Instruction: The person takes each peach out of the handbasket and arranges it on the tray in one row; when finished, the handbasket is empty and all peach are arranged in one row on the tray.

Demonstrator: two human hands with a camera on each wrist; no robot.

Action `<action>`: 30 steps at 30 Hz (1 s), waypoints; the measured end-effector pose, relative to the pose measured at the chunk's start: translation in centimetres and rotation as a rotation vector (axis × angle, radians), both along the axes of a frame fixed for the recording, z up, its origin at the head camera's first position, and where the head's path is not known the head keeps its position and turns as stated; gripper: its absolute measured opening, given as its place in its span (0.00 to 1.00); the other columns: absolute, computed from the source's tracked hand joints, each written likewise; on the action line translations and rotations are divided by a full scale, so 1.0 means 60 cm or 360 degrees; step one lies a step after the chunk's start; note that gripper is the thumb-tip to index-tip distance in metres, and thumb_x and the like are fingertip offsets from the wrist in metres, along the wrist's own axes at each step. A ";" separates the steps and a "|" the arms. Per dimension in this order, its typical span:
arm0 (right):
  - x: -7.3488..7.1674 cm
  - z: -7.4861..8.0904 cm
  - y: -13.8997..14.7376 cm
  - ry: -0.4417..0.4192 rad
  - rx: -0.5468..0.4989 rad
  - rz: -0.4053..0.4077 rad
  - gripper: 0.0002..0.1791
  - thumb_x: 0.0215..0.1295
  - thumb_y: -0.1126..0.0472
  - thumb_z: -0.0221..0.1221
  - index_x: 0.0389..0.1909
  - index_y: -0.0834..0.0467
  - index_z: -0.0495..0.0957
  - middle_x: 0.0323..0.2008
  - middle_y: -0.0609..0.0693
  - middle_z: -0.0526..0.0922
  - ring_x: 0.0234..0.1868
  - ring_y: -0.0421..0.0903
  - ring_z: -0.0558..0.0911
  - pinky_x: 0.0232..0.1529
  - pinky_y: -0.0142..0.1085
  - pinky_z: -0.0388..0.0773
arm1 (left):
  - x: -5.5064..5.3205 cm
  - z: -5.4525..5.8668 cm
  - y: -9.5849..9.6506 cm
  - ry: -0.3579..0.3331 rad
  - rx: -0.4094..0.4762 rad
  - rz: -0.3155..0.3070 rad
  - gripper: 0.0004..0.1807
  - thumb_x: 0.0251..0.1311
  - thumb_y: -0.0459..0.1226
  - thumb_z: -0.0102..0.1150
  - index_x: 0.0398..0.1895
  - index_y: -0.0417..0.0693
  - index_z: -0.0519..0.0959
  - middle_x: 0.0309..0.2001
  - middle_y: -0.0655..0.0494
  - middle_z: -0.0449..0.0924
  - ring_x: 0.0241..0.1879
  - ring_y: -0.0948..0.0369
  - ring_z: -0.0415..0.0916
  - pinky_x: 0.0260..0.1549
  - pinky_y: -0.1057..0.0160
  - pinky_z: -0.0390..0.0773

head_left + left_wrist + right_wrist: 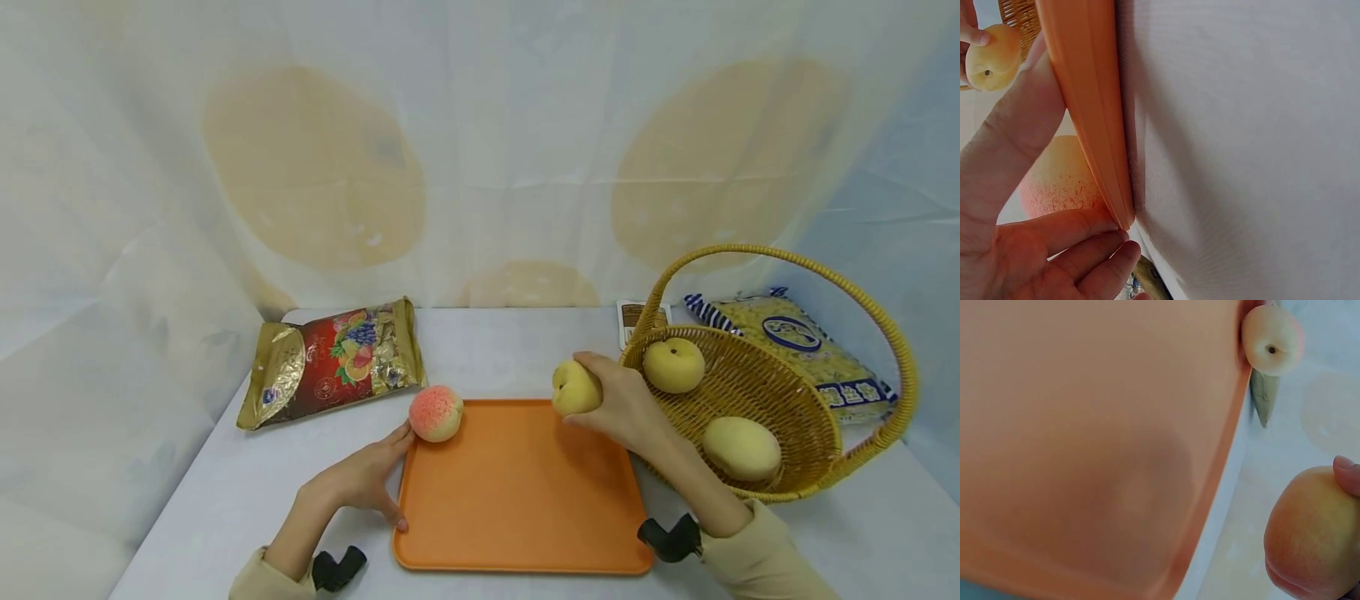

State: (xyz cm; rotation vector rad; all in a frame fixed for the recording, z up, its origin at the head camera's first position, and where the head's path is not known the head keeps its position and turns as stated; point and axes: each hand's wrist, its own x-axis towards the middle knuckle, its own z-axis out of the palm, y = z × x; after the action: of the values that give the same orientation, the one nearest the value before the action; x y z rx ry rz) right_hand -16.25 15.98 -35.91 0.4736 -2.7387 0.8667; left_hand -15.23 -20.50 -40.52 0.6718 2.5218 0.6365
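Observation:
An orange tray (517, 500) lies on the white table. A pink and cream peach (435, 414) sits in its far left corner. My left hand (356, 479) is at the tray's left side, thumb and fingers spread and touching the rim (1088, 94), as the left wrist view shows. My right hand (626, 408) grips a yellow peach (575, 388) over the tray's far right corner; in the right wrist view this peach (1310, 540) hangs past the tray edge, a fingertip on its side. Behind the right hand stands a yellow wicker basket (802, 417).
Inside the basket are a yellow peach (674, 365) and a pale oval fruit (741, 448). The basket's tall handle (903, 358) arches over it. A gold and red snack bag (337, 362) lies at the back left. A clear-and-blue food packet (806, 342) and a small card (630, 321) lie behind the basket.

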 end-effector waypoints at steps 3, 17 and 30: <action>-0.001 -0.001 -0.005 0.0011 0.0011 0.0006 0.43 0.37 0.61 0.77 0.59 0.68 0.73 0.54 0.64 0.80 0.53 0.61 0.80 0.51 0.53 0.79 | 0.000 0.000 0.000 0.0004 -0.0004 0.0004 0.69 0.30 0.50 0.81 0.73 0.31 0.50 0.75 0.36 0.43 0.74 0.40 0.46 0.69 0.40 0.54; -0.006 -0.007 -0.023 0.0002 0.0008 0.0048 0.43 0.37 0.61 0.78 0.59 0.68 0.73 0.55 0.64 0.79 0.55 0.60 0.80 0.52 0.52 0.79 | -0.001 -0.001 0.001 -0.0002 -0.0019 0.0025 0.69 0.29 0.50 0.81 0.73 0.31 0.50 0.76 0.37 0.43 0.74 0.41 0.46 0.70 0.40 0.54; -0.007 -0.009 -0.048 -0.0040 -0.0019 0.0108 0.44 0.37 0.61 0.78 0.59 0.68 0.72 0.56 0.62 0.79 0.54 0.59 0.80 0.53 0.51 0.79 | 0.002 0.002 0.004 -0.0037 -0.0011 0.0046 0.68 0.30 0.49 0.81 0.73 0.32 0.50 0.76 0.38 0.43 0.74 0.42 0.46 0.70 0.41 0.53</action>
State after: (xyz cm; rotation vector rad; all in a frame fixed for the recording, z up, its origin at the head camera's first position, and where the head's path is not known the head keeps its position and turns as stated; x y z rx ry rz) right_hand -16.64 13.10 -36.46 0.5598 -2.7529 0.9109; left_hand -15.13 -20.28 -40.43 0.6231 2.5153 0.6413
